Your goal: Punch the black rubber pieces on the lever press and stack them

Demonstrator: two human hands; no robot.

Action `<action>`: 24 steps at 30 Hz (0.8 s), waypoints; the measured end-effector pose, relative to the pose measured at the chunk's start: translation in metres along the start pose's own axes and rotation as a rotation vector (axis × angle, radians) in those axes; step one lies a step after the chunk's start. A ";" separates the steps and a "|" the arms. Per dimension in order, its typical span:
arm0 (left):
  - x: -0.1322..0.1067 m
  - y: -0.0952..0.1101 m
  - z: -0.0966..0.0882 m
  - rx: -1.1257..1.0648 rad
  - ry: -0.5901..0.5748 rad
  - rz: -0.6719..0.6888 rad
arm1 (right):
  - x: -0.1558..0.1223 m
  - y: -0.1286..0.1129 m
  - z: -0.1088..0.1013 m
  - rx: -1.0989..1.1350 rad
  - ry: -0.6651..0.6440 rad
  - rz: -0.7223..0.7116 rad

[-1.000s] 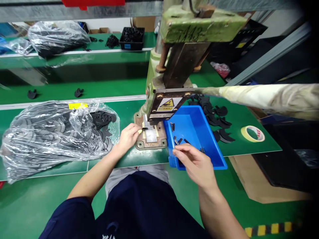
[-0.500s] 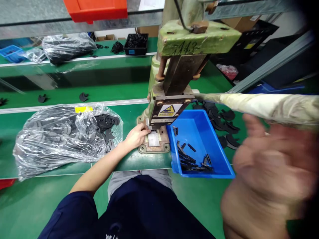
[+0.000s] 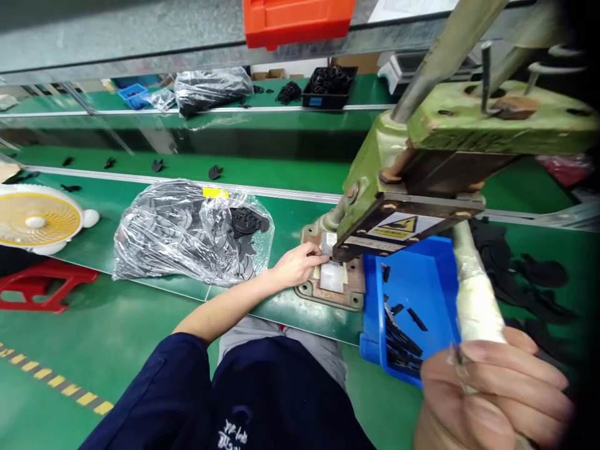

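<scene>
My right hand (image 3: 501,394) is wrapped round the lever (image 3: 478,300) of a green hand press (image 3: 398,181); the lever, covered in pale wrapping, slopes down towards me. My left hand (image 3: 300,265) rests at the metal base (image 3: 314,289) of the press, fingertips pinched together beside the press head. Whatever they hold there is too small or hidden to make out. A pale plate (image 3: 332,277) lies on the base just right of those fingers. Right of the base stands a blue bin (image 3: 440,312) with several slim black parts (image 3: 400,337) inside.
A clear plastic bag (image 3: 159,240) of dark curved pieces lies to the left. More dark pieces (image 3: 539,272) lie right of the bin. Behind are a black tray (image 3: 328,87) and a red bin (image 3: 300,22). A fan (image 3: 35,222) and red stool (image 3: 51,284) are far left.
My right hand, open and blurred beside the lever before, has closed on it. The lever has swung down towards me. My left hand stays at the base; the camera view has shifted left.
</scene>
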State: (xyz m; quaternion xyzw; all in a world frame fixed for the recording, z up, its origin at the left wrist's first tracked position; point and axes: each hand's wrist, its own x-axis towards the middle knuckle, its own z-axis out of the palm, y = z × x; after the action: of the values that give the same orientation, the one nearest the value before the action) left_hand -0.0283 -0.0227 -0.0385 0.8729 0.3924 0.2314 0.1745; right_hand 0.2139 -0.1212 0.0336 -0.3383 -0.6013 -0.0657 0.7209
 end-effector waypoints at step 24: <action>-0.050 -0.045 -0.093 0.526 -0.155 -1.066 | 0.008 -0.010 0.012 0.136 0.136 -0.041</action>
State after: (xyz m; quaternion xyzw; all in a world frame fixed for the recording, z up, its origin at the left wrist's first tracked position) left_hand -0.1355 -0.0208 0.0037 0.5840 0.8065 -0.0573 0.0726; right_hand 0.2011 -0.1198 0.0455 -0.2709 -0.5608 -0.0624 0.7799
